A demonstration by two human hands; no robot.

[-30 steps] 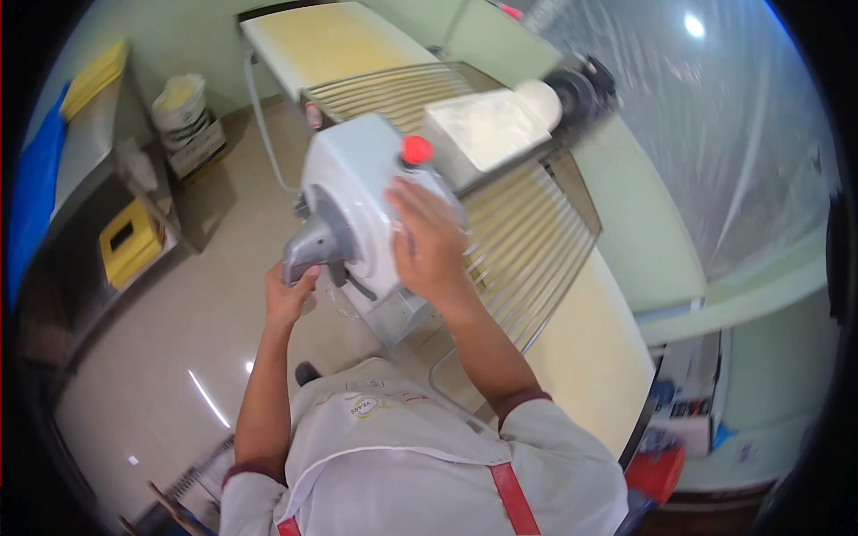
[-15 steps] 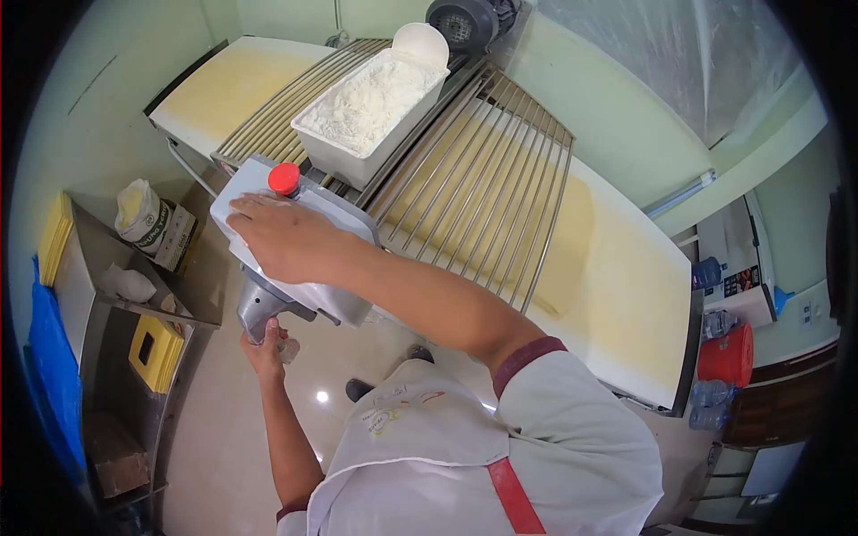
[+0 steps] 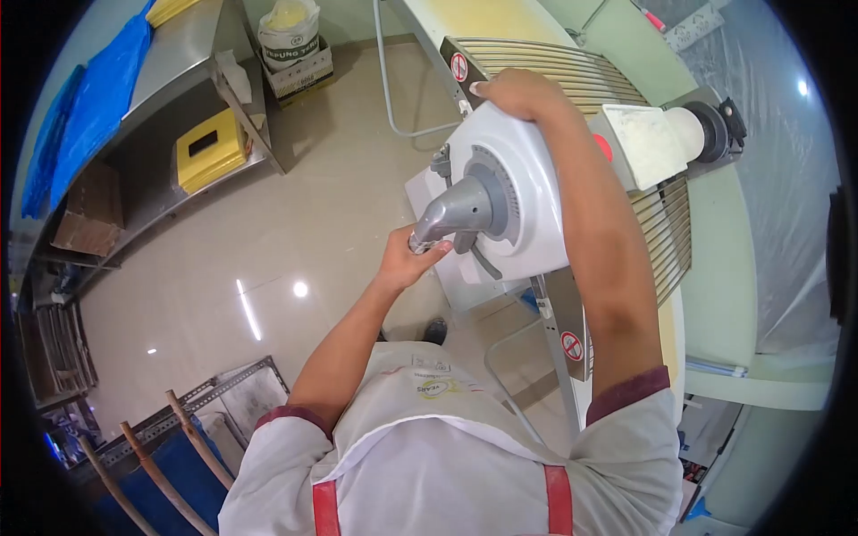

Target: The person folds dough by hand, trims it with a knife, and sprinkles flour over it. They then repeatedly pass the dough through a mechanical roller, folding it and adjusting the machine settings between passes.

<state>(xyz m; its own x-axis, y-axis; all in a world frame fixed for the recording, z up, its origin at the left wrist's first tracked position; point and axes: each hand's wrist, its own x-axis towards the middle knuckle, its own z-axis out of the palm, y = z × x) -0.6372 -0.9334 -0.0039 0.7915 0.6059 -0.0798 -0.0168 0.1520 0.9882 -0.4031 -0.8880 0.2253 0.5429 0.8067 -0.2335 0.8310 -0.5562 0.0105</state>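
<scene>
The left hand [image 3: 407,259] is curled tight around the end of the grey lever [image 3: 451,214] on the dough sheeter's white housing [image 3: 527,201]. The right hand [image 3: 518,89] lies flat on top of that housing, fingers spread, gripping nothing. A flour tray [image 3: 639,147] sits just past the right arm.

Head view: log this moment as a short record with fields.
place: bakery room, tiled floor
machine: dough sheeter with wire guards
left hand: fingers wrapped round the grey lever
right hand: resting flat on top of the white housing
tray: flour tray on the sheeter, behind the right forearm
shelf: steel shelf at left, yellow box on its lower level
sack: open sack on the floor by the shelf
</scene>
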